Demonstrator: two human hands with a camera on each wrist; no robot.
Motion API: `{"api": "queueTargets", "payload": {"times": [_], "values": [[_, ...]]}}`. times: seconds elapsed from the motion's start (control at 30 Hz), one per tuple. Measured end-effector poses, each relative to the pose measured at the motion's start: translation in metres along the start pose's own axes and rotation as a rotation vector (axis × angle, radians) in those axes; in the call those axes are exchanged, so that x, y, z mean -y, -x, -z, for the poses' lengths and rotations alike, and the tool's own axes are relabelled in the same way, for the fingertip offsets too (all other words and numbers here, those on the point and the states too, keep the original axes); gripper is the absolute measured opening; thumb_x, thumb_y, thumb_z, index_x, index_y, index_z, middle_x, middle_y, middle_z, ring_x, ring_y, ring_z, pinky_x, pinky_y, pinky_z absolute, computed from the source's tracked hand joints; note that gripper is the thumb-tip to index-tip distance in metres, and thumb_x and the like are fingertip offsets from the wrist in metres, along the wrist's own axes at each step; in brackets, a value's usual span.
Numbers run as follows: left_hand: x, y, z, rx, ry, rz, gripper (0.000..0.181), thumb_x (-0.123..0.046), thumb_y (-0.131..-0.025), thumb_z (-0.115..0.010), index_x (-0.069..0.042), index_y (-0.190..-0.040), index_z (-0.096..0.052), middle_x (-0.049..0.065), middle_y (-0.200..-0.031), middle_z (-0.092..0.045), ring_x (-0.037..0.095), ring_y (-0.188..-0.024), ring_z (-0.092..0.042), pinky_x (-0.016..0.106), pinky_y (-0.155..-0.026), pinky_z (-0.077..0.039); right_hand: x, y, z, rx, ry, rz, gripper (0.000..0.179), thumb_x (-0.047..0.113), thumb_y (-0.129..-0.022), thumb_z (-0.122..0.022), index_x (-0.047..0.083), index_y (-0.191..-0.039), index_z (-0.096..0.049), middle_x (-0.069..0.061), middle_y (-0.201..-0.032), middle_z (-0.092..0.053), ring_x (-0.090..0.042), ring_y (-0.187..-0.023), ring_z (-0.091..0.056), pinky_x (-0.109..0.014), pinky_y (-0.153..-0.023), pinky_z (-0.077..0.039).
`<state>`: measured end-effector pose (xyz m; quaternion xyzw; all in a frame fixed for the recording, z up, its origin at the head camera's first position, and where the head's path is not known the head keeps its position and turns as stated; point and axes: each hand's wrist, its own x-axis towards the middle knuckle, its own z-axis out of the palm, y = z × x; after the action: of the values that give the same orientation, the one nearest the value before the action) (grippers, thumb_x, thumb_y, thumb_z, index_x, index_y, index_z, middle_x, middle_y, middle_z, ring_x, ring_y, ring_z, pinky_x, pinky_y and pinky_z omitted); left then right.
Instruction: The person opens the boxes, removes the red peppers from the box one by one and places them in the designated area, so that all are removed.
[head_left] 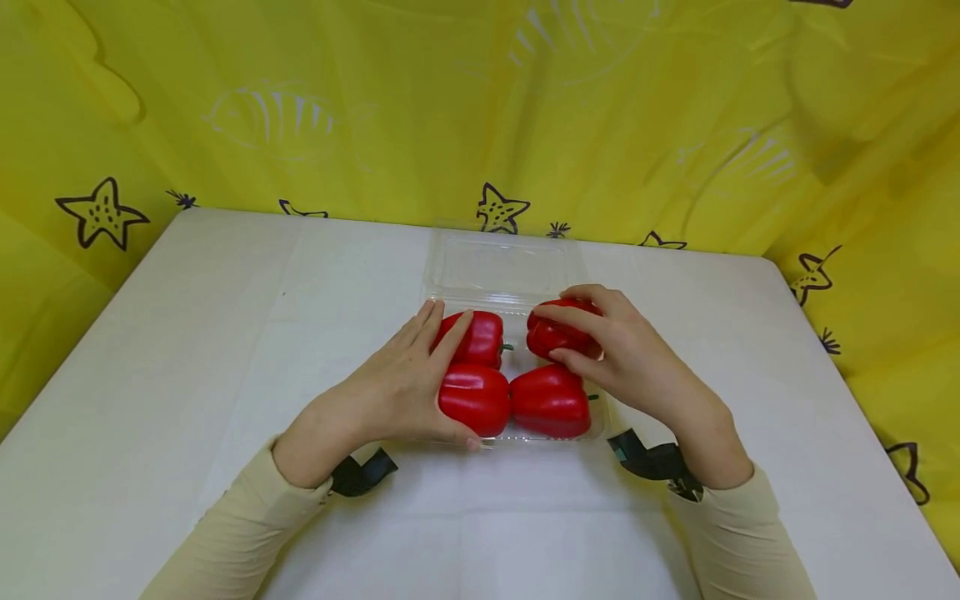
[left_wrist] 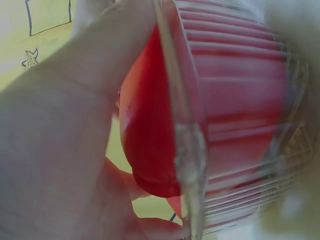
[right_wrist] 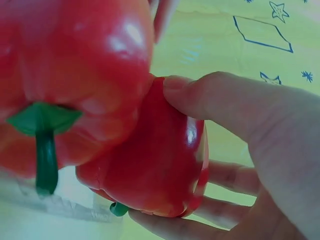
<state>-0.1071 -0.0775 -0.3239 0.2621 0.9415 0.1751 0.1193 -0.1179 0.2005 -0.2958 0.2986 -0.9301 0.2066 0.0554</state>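
Four-sided and clear, a plastic clamshell box [head_left: 598, 427] holds several red bell peppers. My right hand [head_left: 626, 346] grips the back right pepper [head_left: 553, 335] with fingers over its far side and thumb on its near side; its green stem shows low in the right wrist view. My left hand [head_left: 401, 379] lies spread along the box's left side, fingers straight against the back left pepper [head_left: 483, 337] and thumb at the front rim. Beside that palm sits the front left pepper [head_left: 476, 398]. The front right pepper [head_left: 551, 402] lies with its stem pointing right.
The box's clear lid [head_left: 502, 262] is folded back toward the far table edge. A white cloth covers the table [head_left: 187, 375]. Behind it hangs a yellow curtain [head_left: 420, 108] with starfish and fish drawings. Black straps [head_left: 652, 458] hang at both wrists.
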Motion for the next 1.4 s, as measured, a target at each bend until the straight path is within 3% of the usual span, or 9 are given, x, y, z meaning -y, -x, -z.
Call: {"api": "queueTargets", "payload": {"times": [0.23,0.57,0.73,1.03,1.17,1.4], "values": [[-0.001,0.0,-0.001,-0.01,-0.019,0.004,0.134,-0.07,-0.06,-0.08,-0.016,-0.161,-0.01,0.018,-0.166,-0.01,0.037,-0.154,-0.009,0.055,-0.115,-0.037,-0.002,0.003,0.007,-0.009,-0.026,-0.022,0.051,0.012,-0.085,-0.078,0.015,-0.133,-0.062,-0.014,-0.133,-0.053,-0.031,-0.121,-0.049,-0.045,-0.08,-0.06],[0.003,0.005,0.006,-0.012,-0.01,0.008,0.137,-0.072,-0.059,-0.08,-0.011,-0.16,-0.01,0.02,-0.166,-0.009,0.039,-0.154,-0.007,0.055,-0.118,-0.031,-0.008,0.008,0.02,-0.138,-0.005,0.003,0.054,0.005,-0.081,-0.08,0.011,-0.132,-0.062,-0.016,-0.13,-0.055,-0.032,-0.118,-0.051,-0.049,-0.076,-0.06],[0.006,0.008,0.009,0.017,-0.005,0.01,0.137,-0.069,-0.059,-0.082,-0.006,-0.159,-0.013,0.022,-0.166,-0.009,0.041,-0.154,-0.008,0.056,-0.119,-0.029,-0.013,0.01,0.024,-0.155,0.0,-0.017,0.054,0.004,-0.081,-0.08,0.009,-0.132,-0.062,-0.017,-0.131,-0.055,-0.033,-0.117,-0.052,-0.05,-0.076,-0.06],[0.006,0.006,0.007,-0.001,-0.012,-0.014,0.136,-0.071,-0.061,-0.08,-0.004,-0.159,-0.012,0.022,-0.166,-0.008,0.04,-0.154,-0.007,0.054,-0.119,-0.03,-0.024,0.016,0.03,-0.208,0.028,-0.053,0.054,0.004,-0.08,-0.081,0.008,-0.131,-0.063,-0.017,-0.13,-0.057,-0.033,-0.115,-0.053,-0.049,-0.076,-0.058],[0.007,0.006,0.006,-0.002,-0.015,-0.017,0.136,-0.072,-0.063,-0.078,-0.002,-0.158,-0.013,0.023,-0.165,-0.009,0.041,-0.154,-0.007,0.054,-0.12,-0.028,-0.03,0.017,0.033,-0.208,0.035,-0.096,0.054,0.004,-0.081,-0.08,0.006,-0.132,-0.062,-0.019,-0.132,-0.055,-0.037,-0.118,-0.051,-0.054,-0.078,-0.058],[0.004,0.004,0.004,-0.005,-0.008,-0.005,0.135,-0.069,-0.061,-0.081,-0.002,-0.158,-0.014,0.022,-0.165,-0.011,0.04,-0.154,-0.009,0.054,-0.119,-0.03,-0.042,0.019,0.035,-0.162,0.035,-0.248,0.059,0.006,-0.081,-0.08,0.004,-0.136,-0.057,-0.022,-0.139,-0.049,-0.041,-0.125,-0.044,-0.064,-0.082,-0.055]]}}
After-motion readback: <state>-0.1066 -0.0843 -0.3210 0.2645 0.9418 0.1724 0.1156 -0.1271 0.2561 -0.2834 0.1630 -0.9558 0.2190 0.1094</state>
